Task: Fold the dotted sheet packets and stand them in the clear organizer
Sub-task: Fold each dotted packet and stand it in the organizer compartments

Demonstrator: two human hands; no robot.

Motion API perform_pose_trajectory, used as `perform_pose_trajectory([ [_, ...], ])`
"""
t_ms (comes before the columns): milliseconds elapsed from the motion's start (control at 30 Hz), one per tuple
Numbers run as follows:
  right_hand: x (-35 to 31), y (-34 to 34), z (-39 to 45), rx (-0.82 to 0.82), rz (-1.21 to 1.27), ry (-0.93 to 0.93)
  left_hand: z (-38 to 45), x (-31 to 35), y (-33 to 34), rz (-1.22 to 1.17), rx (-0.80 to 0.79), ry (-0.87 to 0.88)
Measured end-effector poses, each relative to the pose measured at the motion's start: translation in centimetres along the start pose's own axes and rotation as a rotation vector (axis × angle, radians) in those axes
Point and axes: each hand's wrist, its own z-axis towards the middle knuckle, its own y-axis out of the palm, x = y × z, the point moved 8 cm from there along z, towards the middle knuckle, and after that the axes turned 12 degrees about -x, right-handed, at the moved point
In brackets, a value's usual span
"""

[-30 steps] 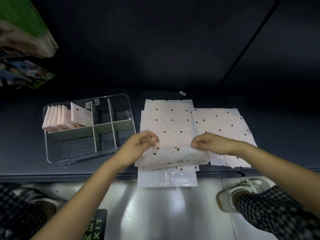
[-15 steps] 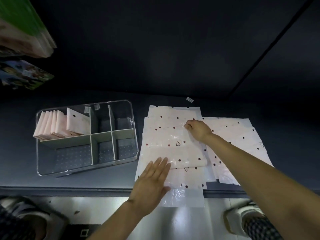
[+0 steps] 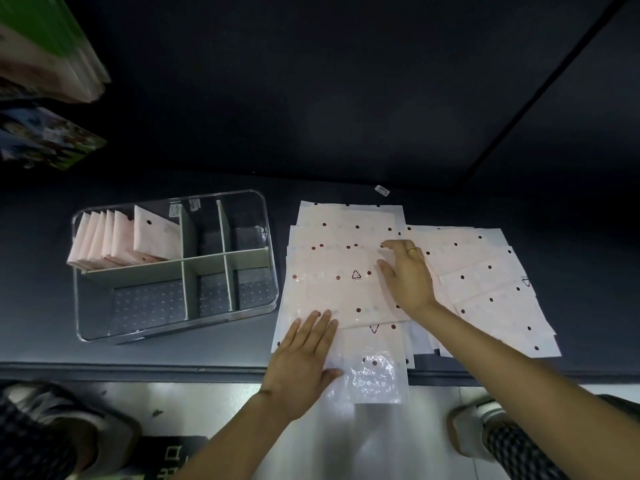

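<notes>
One clear organizer [image 3: 173, 265] sits on the dark surface [image 3: 41, 271], split into six compartments. Its far-left compartment holds a row of folded packets [image 3: 114, 240], about seven, standing on edge and leaning; the other five compartments hold nothing. To the right lie two overlapping spreads of flat dotted packets: a nearer stack [image 3: 339, 271] under the hands and a second fan [image 3: 491, 282] further right; their exact number cannot be told.

Half a second ago the right hand pinched the far edge of the top packet with curled fingers; now it lies flat with fingers spread. The left hand has stayed flat on the near-left part, shifted little.

The left hand [image 3: 304, 355] rests palm down, fingers straight, on the near-left corner of the top packet [image 3: 332, 292]. The right hand [image 3: 407, 273], a ring on one finger, presses flat on that packet's right side. Neither hand grips anything. The packet's near end overhangs the surface edge.
</notes>
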Motion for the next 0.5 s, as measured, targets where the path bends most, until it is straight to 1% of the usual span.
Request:
perform_pose_trajectory([
  [100,3.8,0.2,-1.6,-0.041,0.314,0.268,-0.1,0.1,0.2,0.008,-0.002,-0.011],
  [167,5.6,1.2,-2.5,-0.135,0.508,0.414,-0.3,0.2,0.2,-0.005,0.006,-0.01],
  [200,6.0,1.7,-2.8,-0.179,0.617,0.452,-0.4,0.2,0.4,-0.003,0.006,-0.014],
  [267,6.1,2.0,-3.0,-0.226,0.788,0.47,-0.6,0.4,0.5,-0.002,-0.008,-0.021],
  [333,5.4,2.0,-2.9,-0.279,0.888,0.462,-0.7,0.5,0.4,0.007,-0.009,-0.018],
  [433,4.3,1.3,-2.1,-0.316,0.91,0.424,-1.8,1.1,-1.2,0.062,0.021,-0.004],
  [467,4.0,0.9,-1.8,-0.311,0.918,0.405,-2.0,1.1,-1.4,0.045,0.02,0.007],
  [500,3.6,0.4,-1.7,-0.307,0.924,0.379,-2.1,1.2,-1.6,0.01,0.067,0.034],
])
